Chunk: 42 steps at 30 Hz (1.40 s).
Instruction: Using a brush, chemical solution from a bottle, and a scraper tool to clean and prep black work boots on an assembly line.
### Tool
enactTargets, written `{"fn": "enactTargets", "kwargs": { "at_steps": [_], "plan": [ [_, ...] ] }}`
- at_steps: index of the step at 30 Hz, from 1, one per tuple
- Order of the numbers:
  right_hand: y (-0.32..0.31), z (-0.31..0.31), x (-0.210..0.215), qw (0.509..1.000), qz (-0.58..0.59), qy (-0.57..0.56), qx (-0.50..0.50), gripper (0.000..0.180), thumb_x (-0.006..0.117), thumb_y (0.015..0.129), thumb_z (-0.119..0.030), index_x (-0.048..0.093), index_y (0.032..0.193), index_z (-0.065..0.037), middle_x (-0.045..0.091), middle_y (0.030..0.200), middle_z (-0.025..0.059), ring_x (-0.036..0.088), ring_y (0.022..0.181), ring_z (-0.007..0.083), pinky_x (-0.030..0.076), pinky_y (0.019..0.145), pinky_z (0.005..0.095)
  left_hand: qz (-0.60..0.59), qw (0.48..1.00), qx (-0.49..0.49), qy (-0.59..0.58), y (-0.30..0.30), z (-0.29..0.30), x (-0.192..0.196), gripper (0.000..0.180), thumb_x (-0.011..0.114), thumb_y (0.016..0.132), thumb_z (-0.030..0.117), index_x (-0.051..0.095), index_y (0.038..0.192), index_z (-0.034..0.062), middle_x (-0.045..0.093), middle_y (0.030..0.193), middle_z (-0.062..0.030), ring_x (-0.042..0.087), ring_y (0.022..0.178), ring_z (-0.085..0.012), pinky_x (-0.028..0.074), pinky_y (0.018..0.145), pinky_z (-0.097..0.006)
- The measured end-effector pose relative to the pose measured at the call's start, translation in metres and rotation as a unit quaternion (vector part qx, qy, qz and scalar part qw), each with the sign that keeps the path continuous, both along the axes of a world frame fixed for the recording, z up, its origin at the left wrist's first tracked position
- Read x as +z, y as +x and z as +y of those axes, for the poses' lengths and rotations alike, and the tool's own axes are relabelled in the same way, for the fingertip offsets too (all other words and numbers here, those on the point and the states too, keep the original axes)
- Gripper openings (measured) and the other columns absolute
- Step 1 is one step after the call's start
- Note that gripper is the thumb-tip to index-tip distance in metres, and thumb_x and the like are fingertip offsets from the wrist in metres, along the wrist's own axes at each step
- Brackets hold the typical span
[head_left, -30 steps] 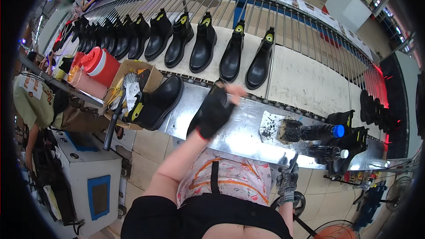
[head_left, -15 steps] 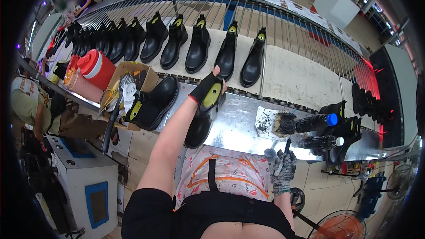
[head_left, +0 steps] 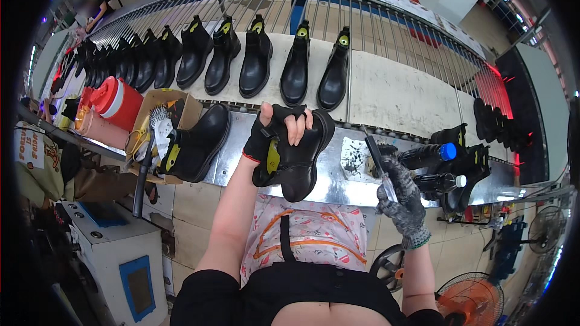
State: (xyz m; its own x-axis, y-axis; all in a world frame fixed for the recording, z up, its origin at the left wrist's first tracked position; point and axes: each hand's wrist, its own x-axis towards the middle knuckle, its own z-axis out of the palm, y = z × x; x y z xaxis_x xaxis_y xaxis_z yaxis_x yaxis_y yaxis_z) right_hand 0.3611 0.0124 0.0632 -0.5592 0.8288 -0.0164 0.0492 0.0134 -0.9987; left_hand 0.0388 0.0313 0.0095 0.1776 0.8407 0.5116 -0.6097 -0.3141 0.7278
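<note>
My left hand (head_left: 261,139), in a black fingerless glove, grips a black ankle boot (head_left: 305,154) above the front of the metal bench. The boot is tilted, its yellow-green lining facing my wrist, and my fingers wrap over its upper. To the right, my right hand (head_left: 405,196) in a grey knit glove is closed round a slim black tool (head_left: 376,156) with a thin tip and a clear lower end; its exact kind is unclear. Beyond the tool lies a black-stained white pad (head_left: 355,160). Near that hand are dark bottles, one blue-capped (head_left: 422,156) and one white-capped (head_left: 436,184).
A row of black boots (head_left: 255,63) stands along the white conveyor (head_left: 393,93). Left on the bench (head_left: 232,160) are another boot (head_left: 202,145), a cardboard box (head_left: 181,105) with a wire brush, and a red jug (head_left: 121,105). More boots (head_left: 468,175) stand right. A fan (head_left: 471,299) is low right.
The boot in my left hand has been turned from sole-down to tilted, its toe swinging rightward. My right hand has risen over the bench with the slim tool, now beside the stained pad.
</note>
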Motion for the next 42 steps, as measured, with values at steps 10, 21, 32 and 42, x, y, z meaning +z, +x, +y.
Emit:
{"fn": "enactTargets", "kwargs": {
  "at_steps": [10, 21, 32, 42],
  "plan": [
    [-0.041, 0.026, 0.045, 0.846, -0.281, 0.423, 0.162, 0.055, 0.052, 0.071, -0.004, 0.052, 0.126, -0.012, 0.057, 0.118, 0.0125, 0.055, 0.106, 0.0292, 0.043, 0.093, 0.0399, 0.061, 0.998, -0.018, 0.014, 0.0, 0.01, -0.002, 0.084, 0.014, 0.086, 0.071, 0.051, 0.05, 0.0042, 0.049, 0.057, -0.006, 0.044, 0.083, -0.0218, 0.034, 0.084, -0.032],
    [-0.049, 0.034, 0.041, 0.85, -0.289, 0.405, 0.172, 0.057, 0.052, 0.07, -0.003, 0.052, 0.126, -0.015, 0.057, 0.117, 0.0115, 0.056, 0.105, 0.029, 0.046, 0.089, 0.0385, 0.018, 0.999, -0.019, -0.022, 0.007, 0.011, 0.002, 0.085, 0.017, 0.083, 0.074, 0.049, 0.049, 0.0031, 0.048, 0.057, -0.0059, 0.045, 0.087, -0.0218, 0.035, 0.086, -0.033],
    [-0.055, 0.043, 0.051, 0.883, -0.25, 0.355, 0.18, 0.043, 0.057, 0.076, -0.012, 0.058, 0.118, -0.014, 0.06, 0.11, 0.0115, 0.057, 0.102, 0.0292, 0.041, 0.095, 0.0405, 0.036, 0.999, -0.027, -0.002, 0.002, 0.018, -0.005, 0.086, 0.014, 0.083, 0.073, 0.05, 0.05, 0.0035, 0.05, 0.058, -0.0058, 0.045, 0.087, -0.0226, 0.035, 0.086, -0.033],
    [-0.054, 0.043, 0.049, 0.915, -0.234, 0.279, 0.174, 0.048, 0.06, 0.065, -0.012, 0.06, 0.114, -0.011, 0.062, 0.107, 0.0117, 0.057, 0.101, 0.0299, 0.041, 0.093, 0.0397, 0.016, 1.0, 0.005, -0.017, 0.008, 0.016, -0.003, 0.085, 0.01, 0.085, 0.072, 0.049, 0.048, 0.006, 0.048, 0.05, -0.0054, 0.045, 0.077, -0.0225, 0.032, 0.088, -0.035]
  ]
}}
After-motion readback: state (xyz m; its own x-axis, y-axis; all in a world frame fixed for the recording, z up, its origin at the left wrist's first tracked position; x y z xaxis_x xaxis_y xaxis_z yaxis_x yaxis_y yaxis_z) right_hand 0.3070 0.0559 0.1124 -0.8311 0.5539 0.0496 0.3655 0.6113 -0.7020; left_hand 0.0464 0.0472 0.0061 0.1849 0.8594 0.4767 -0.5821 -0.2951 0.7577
